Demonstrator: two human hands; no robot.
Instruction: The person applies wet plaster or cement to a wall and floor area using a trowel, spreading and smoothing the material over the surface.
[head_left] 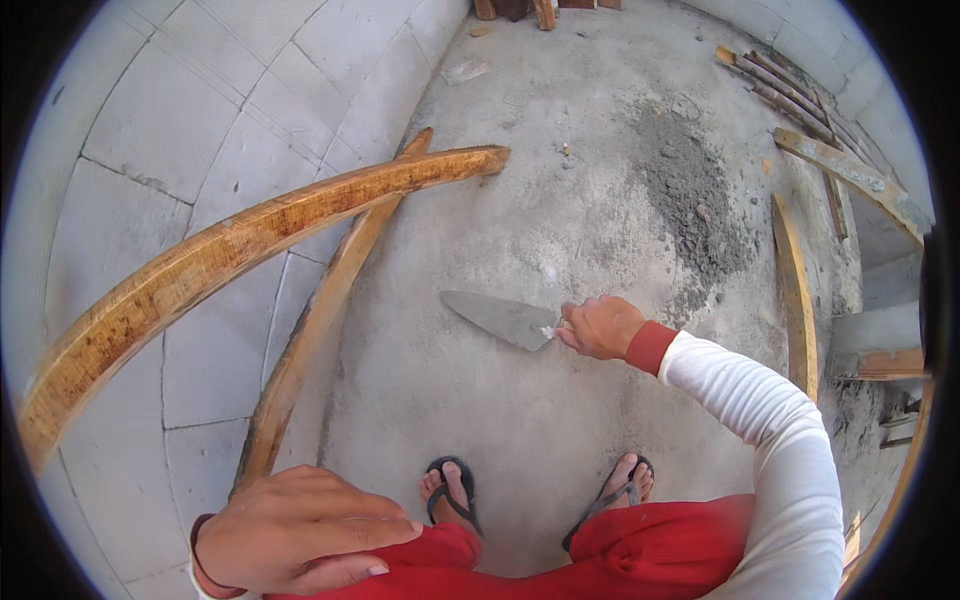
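Observation:
A pointed grey trowel (497,316) is held by its handle in my right hand (603,328), its blade turned to the left above the concrete floor. The fingers hide most of the handle. Lower left, my left hand (300,532) hangs in front of my red trousers with its fingers stretched out and nothing in it. Close behind that hand runs a wooden beam (318,310) that leans along the block wall. A second beam (240,240) crosses over it at the upper left.
A block wall (120,220) stands on the left. Dark loose mortar or sand (690,195) lies on the floor (560,420) at the upper right. Boards (795,300) and a pile of poles (785,90) lie along the right side. My sandalled feet stand near the lower middle.

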